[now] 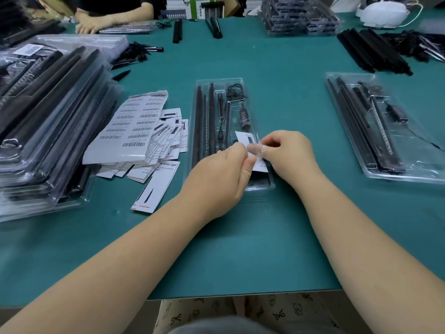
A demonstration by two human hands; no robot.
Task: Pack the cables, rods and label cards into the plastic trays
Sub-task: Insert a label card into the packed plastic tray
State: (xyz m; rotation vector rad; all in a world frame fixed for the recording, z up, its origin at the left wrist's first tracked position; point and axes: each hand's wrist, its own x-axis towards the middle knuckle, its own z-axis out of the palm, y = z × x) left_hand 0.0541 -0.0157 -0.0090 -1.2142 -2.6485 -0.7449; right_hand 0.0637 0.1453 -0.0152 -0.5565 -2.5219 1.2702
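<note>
A clear plastic tray (218, 81) lies in the middle of the green table, with black rods (204, 121) in its left slots and a coiled black cable (234, 90) with a plug at its top right. A white label card (244, 138) lies over the tray's near right end. My left hand (221, 179) pinches the card's near edge. Just right of it, my right hand (286, 150) pinches a small clear piece (261, 150) above the card. A loose pile of label cards (166, 136) lies left of the tray.
Barcode sticker sheets (130, 126) lie on the card pile. Stacked filled trays (48, 116) stand at the left, another filled tray (375, 124) at the right. Loose black rods (370, 51) and more trays (298, 15) lie at the back. Another person's hand (91, 22) rests far left.
</note>
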